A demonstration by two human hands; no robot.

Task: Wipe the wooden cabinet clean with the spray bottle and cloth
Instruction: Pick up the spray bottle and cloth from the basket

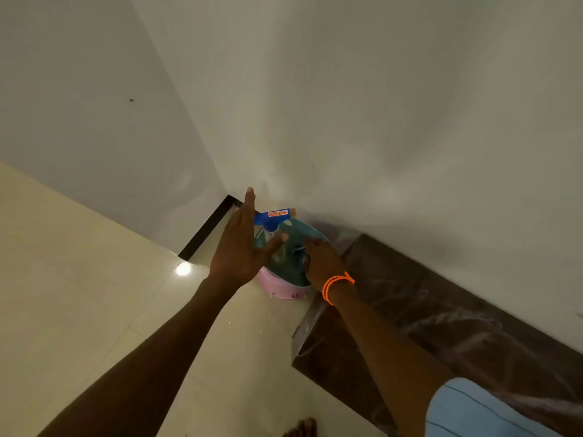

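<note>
The spray bottle (pixel 273 217) has a blue trigger head with a red label and stands in the corner on a pink round tub (pixel 279 288). A teal cloth (pixel 298 244) lies draped over that tub beside the bottle. My left hand (pixel 238 247) is spread just left of the bottle, thumb reaching toward its clear body, holding nothing. My right hand (pixel 321 263), with an orange bracelet on the wrist, presses down with bent fingers closed into the cloth. The dark wooden cabinet (pixel 441 323) runs along the wall at the right, its top streaked with pale smears.
White walls meet in a corner behind the tub, with a dark skirting strip (pixel 208 228) at the floor. Glossy cream floor tiles (pixel 79 294) fill the left side. My bare toes (pixel 301 428) show at the bottom edge.
</note>
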